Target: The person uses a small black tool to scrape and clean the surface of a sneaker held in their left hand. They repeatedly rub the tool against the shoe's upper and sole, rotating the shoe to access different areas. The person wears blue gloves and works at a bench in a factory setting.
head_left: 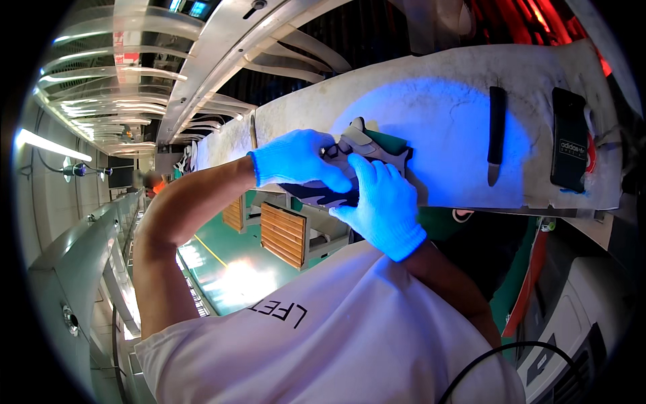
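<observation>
A dark shoe (313, 193) with pale wavy markings lies on the white bench surface under a blue light. Its grey tongue (359, 139) sticks up, and green shows around the opening. My left hand (296, 159), in a knitted glove glowing blue, rests over the shoe's left part with its thumb along the near side. From the near right, my right hand (387, 205), gloved the same way, grips the side of the shoe, fingers bent over the laced area. Between the fingertips, some small detail is too dark to make out.
Right of the shoe lies a dark-handled knife (496, 131) with a short blade. A flat black rectangular item (569, 141) lies farther right, beside something red. A metal-framed conveyor line (202, 81) runs along the far left. A slatted wooden panel (282, 233) stands below the bench.
</observation>
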`<action>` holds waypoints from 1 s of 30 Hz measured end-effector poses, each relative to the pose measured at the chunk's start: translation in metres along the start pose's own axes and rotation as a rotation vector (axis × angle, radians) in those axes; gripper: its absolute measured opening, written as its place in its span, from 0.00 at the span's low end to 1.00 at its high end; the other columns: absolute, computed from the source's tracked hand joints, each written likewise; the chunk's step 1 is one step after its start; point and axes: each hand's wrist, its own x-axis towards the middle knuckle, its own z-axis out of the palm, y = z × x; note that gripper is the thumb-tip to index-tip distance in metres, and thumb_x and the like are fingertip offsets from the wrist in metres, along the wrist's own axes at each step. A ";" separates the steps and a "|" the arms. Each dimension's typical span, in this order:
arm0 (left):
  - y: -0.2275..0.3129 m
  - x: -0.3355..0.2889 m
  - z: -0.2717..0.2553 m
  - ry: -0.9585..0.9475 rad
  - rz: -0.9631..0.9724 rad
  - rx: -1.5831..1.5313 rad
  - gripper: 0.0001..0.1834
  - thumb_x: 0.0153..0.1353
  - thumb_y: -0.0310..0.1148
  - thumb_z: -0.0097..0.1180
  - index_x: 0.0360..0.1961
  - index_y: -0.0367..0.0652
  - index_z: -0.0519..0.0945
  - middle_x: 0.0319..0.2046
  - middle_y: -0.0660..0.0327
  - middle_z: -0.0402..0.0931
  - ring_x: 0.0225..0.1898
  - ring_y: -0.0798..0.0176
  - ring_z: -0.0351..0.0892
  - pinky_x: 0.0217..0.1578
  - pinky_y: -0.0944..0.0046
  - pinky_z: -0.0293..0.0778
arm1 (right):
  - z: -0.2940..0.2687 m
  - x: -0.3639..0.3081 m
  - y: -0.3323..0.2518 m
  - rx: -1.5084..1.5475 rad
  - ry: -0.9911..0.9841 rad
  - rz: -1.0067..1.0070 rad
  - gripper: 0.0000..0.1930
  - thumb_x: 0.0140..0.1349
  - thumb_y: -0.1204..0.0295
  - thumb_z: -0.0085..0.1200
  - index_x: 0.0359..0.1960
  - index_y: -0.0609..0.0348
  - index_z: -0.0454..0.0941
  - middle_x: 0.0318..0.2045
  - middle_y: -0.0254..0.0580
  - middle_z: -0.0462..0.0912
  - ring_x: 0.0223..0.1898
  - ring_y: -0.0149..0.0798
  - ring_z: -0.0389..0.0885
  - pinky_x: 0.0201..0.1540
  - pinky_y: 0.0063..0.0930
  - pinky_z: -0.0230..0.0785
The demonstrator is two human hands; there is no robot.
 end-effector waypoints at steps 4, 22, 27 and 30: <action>0.012 -0.020 -0.004 0.003 0.064 0.170 0.51 0.50 0.59 0.82 0.70 0.38 0.81 0.58 0.43 0.90 0.55 0.40 0.92 0.57 0.50 0.86 | 0.003 -0.003 0.004 -0.005 0.093 -0.049 0.53 0.47 0.49 0.88 0.73 0.56 0.73 0.53 0.48 0.84 0.55 0.53 0.85 0.52 0.51 0.82; -0.003 -0.047 -0.006 -0.051 0.453 0.333 0.66 0.45 0.42 0.79 0.89 0.62 0.62 0.70 0.42 0.79 0.67 0.32 0.83 0.69 0.43 0.79 | -0.006 -0.018 0.024 0.173 0.151 -0.073 0.46 0.47 0.62 0.87 0.70 0.55 0.76 0.46 0.43 0.79 0.44 0.46 0.81 0.48 0.46 0.78; -0.005 -0.040 -0.008 -0.020 0.465 0.264 0.68 0.49 0.48 0.82 0.90 0.56 0.57 0.70 0.40 0.80 0.66 0.36 0.85 0.68 0.45 0.80 | -0.011 -0.010 0.022 0.211 0.102 -0.004 0.47 0.48 0.59 0.87 0.69 0.54 0.74 0.49 0.46 0.80 0.50 0.51 0.82 0.51 0.49 0.79; -0.004 -0.030 -0.002 -0.019 0.288 0.066 0.72 0.50 0.53 0.84 0.91 0.48 0.53 0.66 0.39 0.83 0.63 0.39 0.88 0.65 0.46 0.82 | -0.014 -0.006 0.018 0.165 0.040 0.023 0.47 0.49 0.57 0.86 0.70 0.53 0.72 0.52 0.48 0.80 0.55 0.54 0.83 0.54 0.51 0.81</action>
